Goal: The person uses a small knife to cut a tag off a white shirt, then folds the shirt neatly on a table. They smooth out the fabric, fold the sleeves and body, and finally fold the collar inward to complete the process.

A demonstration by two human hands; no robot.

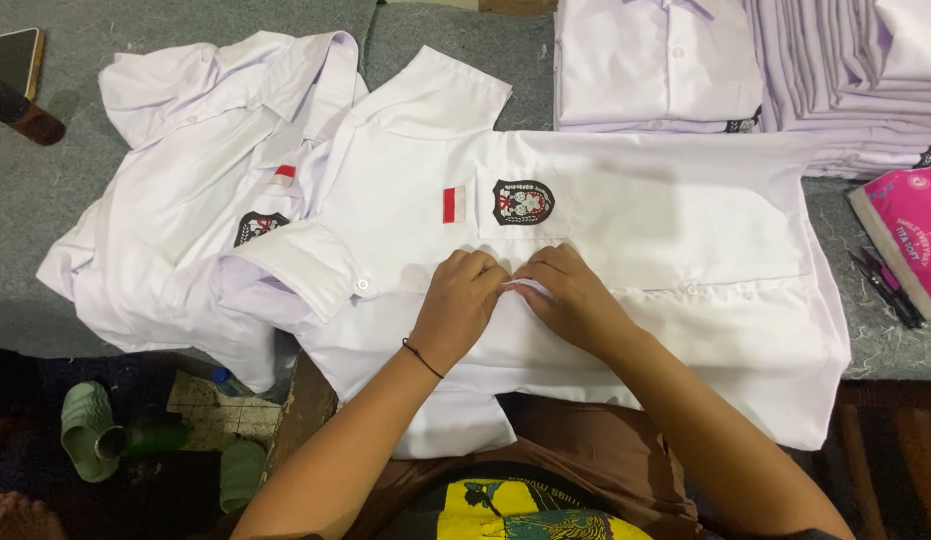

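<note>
Brown cloth over the person's lap and a yellow printed patch fill the bottom centre of the frame, and both bare forearms rise from there toward the middle. The left hand (457, 308), with a thin dark band at its wrist, and the right hand (573, 296) meet knuckle to knuckle at the centre of the frame, fingers curled down and closed in a pinch on the front edge of a white short-sleeved shirt (675, 240). That shirt lies flat and spread across the grey felt-like surface (35, 190), its collar toward the left of the frame and its hem toward the right, directly under both hands. A red-and-white patch (454, 204) and a dark shield-shaped badge (522, 201) sit on its chest just above the hands. The fabric looks smooth and thin, with small white buttons along the placket.

A second white shirt (175, 210), crumpled and bearing the same kind of badge, lies at the left, partly beneath the first. Stacks of folded white shirts (665, 60) fill the upper right. A pink packet (910, 235) with pens (885, 285) beside it rests at the right edge, and a phone (12, 62) lies at the upper left. Green sandals (90, 430) stand on the floor at the lower left.
</note>
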